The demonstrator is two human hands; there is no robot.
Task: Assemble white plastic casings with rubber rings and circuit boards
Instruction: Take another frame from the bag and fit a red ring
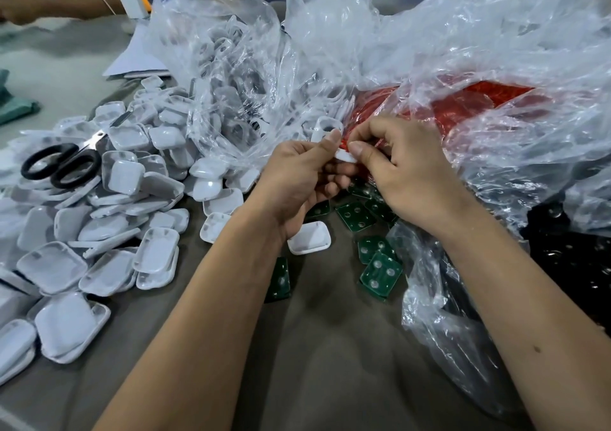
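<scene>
A: What's on the bench (pixel 330 348), left to right?

B: Landmark is the held white casing (pixel 345 156). Far left of it: black-handled scissors (pixel 62 166) lying on a heap of white casings (pixel 109 219). Between heap and held piece: clear bag (pixel 224 76) with more white parts inside.

A: Hands?

B: Left hand (pixel 297 179) has thumb and curled fingers clamped on the held casing's left edge. Right hand (pixel 400 169) pinches its right edge, thumb on top. The two hands meet on the part, raised above the bench.

A: Below it?

B: One casing (pixel 309 238) open side up, just below the left hand. Green circuit boards (pixel 380 265) scattered below and right of the held piece.

A: Rings?

B: Red rubber rings (pixel 463 106) in a clear bag (pixel 496 66), just behind and right of the held casing. Can't tell if one is fitted.
</scene>
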